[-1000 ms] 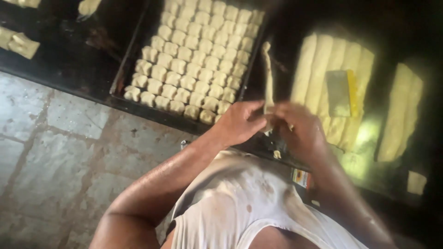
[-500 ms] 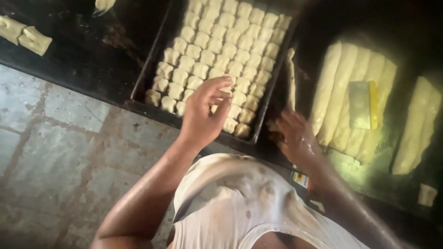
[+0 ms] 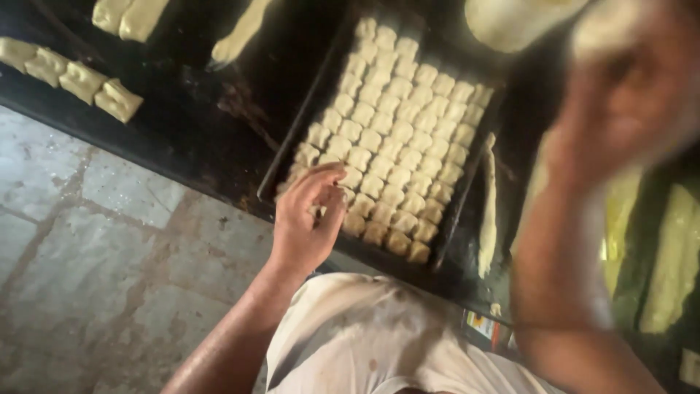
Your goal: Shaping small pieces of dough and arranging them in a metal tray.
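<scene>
A dark baking tray (image 3: pixel 456 219) holds several rows of small pale dough pieces (image 3: pixel 397 138). My left hand (image 3: pixel 306 219) hovers over the tray's near left corner, fingers curled and pinched on a small dough piece that touches the row there. Raised close to the camera, my right hand (image 3: pixel 620 102) is badly blurred, with a pale smear above it; whether it holds anything is unclear. A thin dough strip (image 3: pixel 487 219) lies just right of the tray.
The dark worktop (image 3: pixel 189 138) carries cut dough blocks (image 3: pixel 73 76) at far left and long dough strips (image 3: pixel 671 263) at right. A stone-tiled floor (image 3: pixel 95 255) lies below the counter edge. My white shirt (image 3: pixel 364 343) fills the bottom.
My left hand left the dough strip and reached to the tray's near corner. My right hand lifted from the worktop up toward the camera. The view shifted right.
</scene>
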